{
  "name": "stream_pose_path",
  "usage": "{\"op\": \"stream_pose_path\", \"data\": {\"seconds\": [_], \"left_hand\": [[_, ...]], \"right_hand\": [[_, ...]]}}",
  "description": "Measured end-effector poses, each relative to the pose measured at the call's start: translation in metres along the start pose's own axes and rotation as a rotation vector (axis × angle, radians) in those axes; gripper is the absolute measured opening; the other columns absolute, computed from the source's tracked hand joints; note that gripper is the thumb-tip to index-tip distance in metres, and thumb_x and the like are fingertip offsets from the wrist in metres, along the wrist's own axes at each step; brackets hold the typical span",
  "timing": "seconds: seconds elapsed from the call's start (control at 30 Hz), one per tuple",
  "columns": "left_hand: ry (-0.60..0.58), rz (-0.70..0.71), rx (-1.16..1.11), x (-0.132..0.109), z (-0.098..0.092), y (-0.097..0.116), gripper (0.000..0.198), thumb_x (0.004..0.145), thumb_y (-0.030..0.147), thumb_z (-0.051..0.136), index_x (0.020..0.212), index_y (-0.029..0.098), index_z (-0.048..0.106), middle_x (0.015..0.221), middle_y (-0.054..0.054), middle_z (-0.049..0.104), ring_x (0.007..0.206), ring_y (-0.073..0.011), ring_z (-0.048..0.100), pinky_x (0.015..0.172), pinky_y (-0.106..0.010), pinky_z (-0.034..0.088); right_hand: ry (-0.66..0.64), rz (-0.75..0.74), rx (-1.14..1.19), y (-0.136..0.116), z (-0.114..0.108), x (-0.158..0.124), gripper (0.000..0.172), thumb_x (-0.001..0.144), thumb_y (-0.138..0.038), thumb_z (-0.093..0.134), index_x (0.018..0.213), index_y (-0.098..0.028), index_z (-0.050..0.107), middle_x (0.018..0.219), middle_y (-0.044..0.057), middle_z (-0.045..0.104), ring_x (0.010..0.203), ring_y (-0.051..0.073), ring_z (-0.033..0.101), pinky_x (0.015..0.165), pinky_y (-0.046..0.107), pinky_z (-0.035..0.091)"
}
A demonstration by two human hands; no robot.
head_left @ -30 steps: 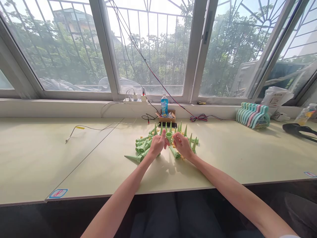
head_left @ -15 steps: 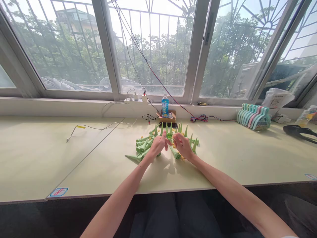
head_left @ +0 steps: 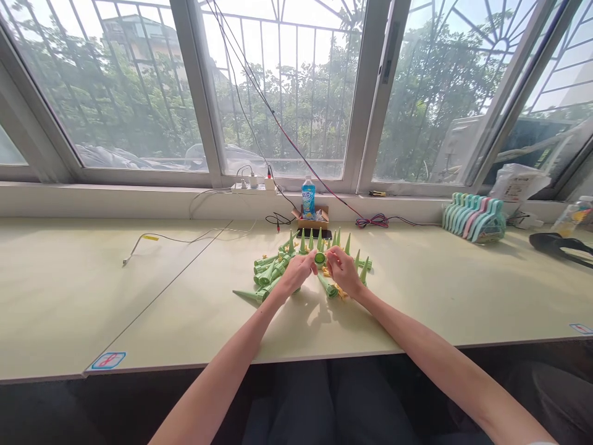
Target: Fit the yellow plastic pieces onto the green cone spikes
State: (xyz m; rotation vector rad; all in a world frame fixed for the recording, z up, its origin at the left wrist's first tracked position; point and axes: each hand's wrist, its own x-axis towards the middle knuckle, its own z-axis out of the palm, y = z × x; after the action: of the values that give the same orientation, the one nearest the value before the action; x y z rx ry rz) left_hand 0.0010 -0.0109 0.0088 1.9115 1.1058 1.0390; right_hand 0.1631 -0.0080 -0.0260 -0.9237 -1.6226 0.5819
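Observation:
My left hand (head_left: 300, 272) is closed around a green plastic plant-watering spike (head_left: 319, 259), whose round open end faces me. Close on the right of that opening, my right hand (head_left: 341, 271) has its fingers pinched together; whatever they hold, if anything, is too small to make out. Several green spikes lie in a pile (head_left: 273, 271) left of my hands, and one long spike (head_left: 248, 295) points left. Behind and to the right, more spikes (head_left: 347, 245) stand point up. Small yellow pieces (head_left: 340, 293) are scattered among them.
At the back, a small cardboard box (head_left: 311, 224) stands by a blue bottle (head_left: 308, 198), with a dark phone-like slab (head_left: 319, 234) in front. A cable bundle (head_left: 373, 220) and pastel hangers (head_left: 473, 219) lie to the right. A thin cable (head_left: 171, 238) crosses the table (head_left: 152, 296) at left.
The spike's open end has shifted slightly right and down, and its opening has turned more toward me. My right hand's fingers have drawn a little away from the rim.

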Motion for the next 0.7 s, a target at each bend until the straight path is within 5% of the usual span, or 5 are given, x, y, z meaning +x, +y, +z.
{"op": "stream_pose_path", "data": {"seconds": [0.53,0.7], "left_hand": [[0.016,0.189,0.155,-0.0018,-0.0002,0.0043,0.044,0.089,0.048,0.043,0.056,0.017,0.040,0.056,0.002,0.041,0.053,-0.0104,0.039,0.050,-0.023,0.031],[0.047,0.232,0.199,0.0006,0.0025,-0.0030,0.029,0.083,0.042,0.056,0.070,0.017,0.051,0.068,0.000,0.051,0.060,-0.0114,0.049,0.052,-0.022,0.040]], "right_hand": [[0.042,-0.025,-0.086,0.0042,-0.0013,0.0016,0.035,0.096,-0.047,0.040,0.071,-0.022,0.042,0.050,-0.005,0.041,0.045,0.011,0.038,0.046,0.024,0.031],[0.019,-0.031,-0.118,0.0039,-0.0006,0.0017,0.035,0.095,-0.046,0.040,0.071,-0.022,0.045,0.051,-0.005,0.040,0.046,0.011,0.036,0.047,0.025,0.030]]}}
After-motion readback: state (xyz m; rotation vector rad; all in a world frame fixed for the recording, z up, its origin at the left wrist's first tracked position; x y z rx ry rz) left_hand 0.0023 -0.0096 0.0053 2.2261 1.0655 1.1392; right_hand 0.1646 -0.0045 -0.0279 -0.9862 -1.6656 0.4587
